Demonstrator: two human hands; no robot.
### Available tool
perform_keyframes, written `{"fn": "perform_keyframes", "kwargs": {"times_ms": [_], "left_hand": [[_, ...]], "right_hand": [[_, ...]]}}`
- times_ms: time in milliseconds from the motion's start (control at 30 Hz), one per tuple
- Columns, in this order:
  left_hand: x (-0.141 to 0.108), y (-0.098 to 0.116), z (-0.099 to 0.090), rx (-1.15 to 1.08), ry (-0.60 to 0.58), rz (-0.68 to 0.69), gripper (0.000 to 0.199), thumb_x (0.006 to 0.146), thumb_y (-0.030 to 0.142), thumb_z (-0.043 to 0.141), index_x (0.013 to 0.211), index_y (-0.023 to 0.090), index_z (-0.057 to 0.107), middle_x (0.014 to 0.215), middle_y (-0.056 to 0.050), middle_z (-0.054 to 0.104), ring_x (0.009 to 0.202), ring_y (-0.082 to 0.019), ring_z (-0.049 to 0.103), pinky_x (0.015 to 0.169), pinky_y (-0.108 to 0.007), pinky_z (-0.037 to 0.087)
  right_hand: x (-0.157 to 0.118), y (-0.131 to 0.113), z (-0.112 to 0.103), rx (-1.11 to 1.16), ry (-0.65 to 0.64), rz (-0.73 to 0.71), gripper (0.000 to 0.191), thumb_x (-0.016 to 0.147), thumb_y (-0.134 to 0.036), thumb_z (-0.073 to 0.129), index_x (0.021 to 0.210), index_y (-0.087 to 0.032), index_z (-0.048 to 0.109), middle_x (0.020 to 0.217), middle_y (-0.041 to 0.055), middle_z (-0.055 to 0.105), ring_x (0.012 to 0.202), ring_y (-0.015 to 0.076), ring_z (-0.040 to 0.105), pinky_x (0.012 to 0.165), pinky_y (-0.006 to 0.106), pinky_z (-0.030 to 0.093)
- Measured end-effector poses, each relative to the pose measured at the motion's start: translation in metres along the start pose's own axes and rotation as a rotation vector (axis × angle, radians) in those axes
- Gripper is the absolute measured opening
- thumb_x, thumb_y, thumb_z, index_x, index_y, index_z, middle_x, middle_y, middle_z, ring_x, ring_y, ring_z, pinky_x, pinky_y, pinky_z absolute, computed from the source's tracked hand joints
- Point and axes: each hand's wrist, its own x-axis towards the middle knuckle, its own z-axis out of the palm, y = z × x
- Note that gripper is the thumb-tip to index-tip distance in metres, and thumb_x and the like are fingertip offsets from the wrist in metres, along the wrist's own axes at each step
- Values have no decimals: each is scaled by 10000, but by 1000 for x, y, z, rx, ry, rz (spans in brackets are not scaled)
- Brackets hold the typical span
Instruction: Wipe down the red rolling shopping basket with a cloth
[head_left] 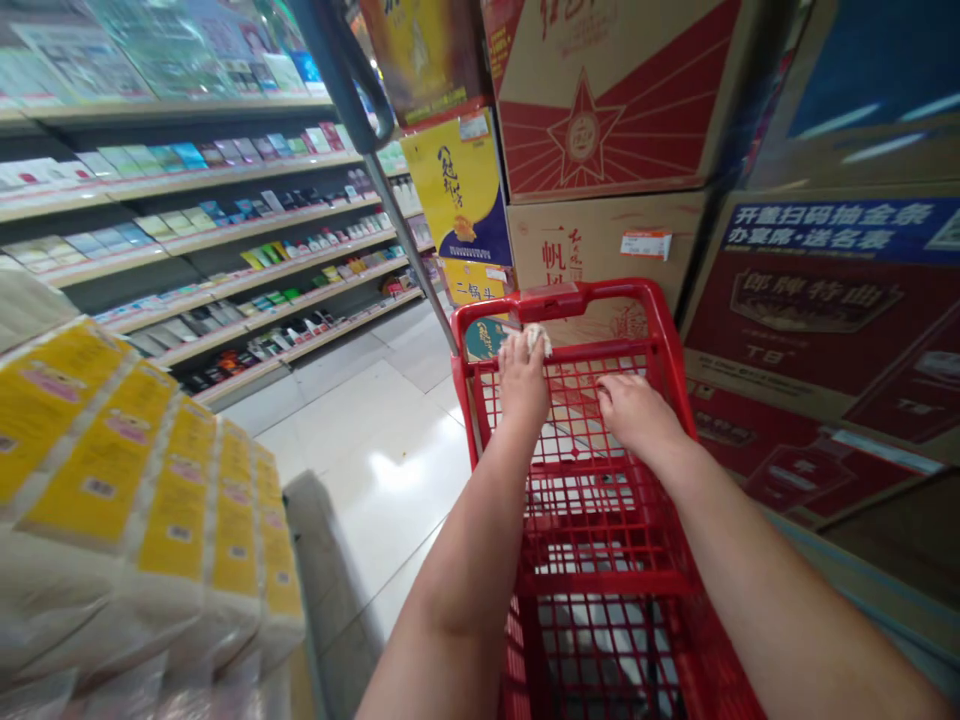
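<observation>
Whitish cloth point(538, 341) bunches in the left hand point(523, 382).

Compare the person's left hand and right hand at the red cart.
The left hand has a pale crumpled cloth at its fingers; no cloth shows at the right hand. The left hand sits higher in the view; the right hand sits lower. The left hand points mostly up the picture, while the right hand slants up and left. Both are bare and over the red cart.

Single head-worn view, facing forward and down from close above a red cart point(611, 582); shelves point(232, 176) far left, cartons point(637, 130) right.
</observation>
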Motion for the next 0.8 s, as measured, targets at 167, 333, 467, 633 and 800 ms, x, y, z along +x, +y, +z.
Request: {"fn": "perform_keyframes", "kwargs": {"times_ms": [167, 333, 467, 633, 800], "left_hand": [[-22, 18, -3, -220, -156, 253, 801, 777, -4, 343, 1524, 199, 140, 1593, -59, 172, 1475, -196, 51, 1198, -438, 203], [-37, 34, -1, -526, -168, 99, 865, 831, 56, 391, 1517, 200, -116, 1583, -130, 176, 1453, -192, 190, 1161, -409, 289], [-45, 50, -14, -606, -240, 62, 879, 839, 100, 447, 1512, 189, -112, 1562, -138, 240, 1416, -191, 292, 1127, -375, 344], [-70, 65, -45, -132, -162, -205, 461, 898, 203, 413, 1357, 165, 418, 1373, -141, 492, 1283, -244, 451, 1050, -391, 398], [-86, 63, -47, 232, -314, -275, 328, 937, 411, 401, 1080, 208, 615, 1104, -104, 645, 1091, -291, 561, 981, -496, 381]], "right_hand": [[-4, -6, -7, 5, -3, 34, 373, 978, -307, 278, 1058, -177, 618, 1129, 117, 652, 1079, 248, 544, 898, 378, 428], [-10, -9, -14, 68, 1, 76, 542, 976, -540, 200, 1108, -184, 587, 1158, 135, 636, 1106, 279, 531, 890, 425, 420], [-15, -7, -15, 38, 6, 74, 521, 937, -574, 327, 1094, -149, 586, 1138, 158, 631, 1115, 297, 520, 894, 428, 417], [-17, -4, -16, 20, 1, 60, 335, 931, -373, 377, 1018, -167, 627, 1127, 137, 636, 1101, 271, 528, 890, 391, 419], [-14, 1, -12, -5, -3, 42, 309, 914, -312, 376, 990, -163, 635, 1113, 133, 642, 1081, 260, 534, 890, 369, 422]]}}
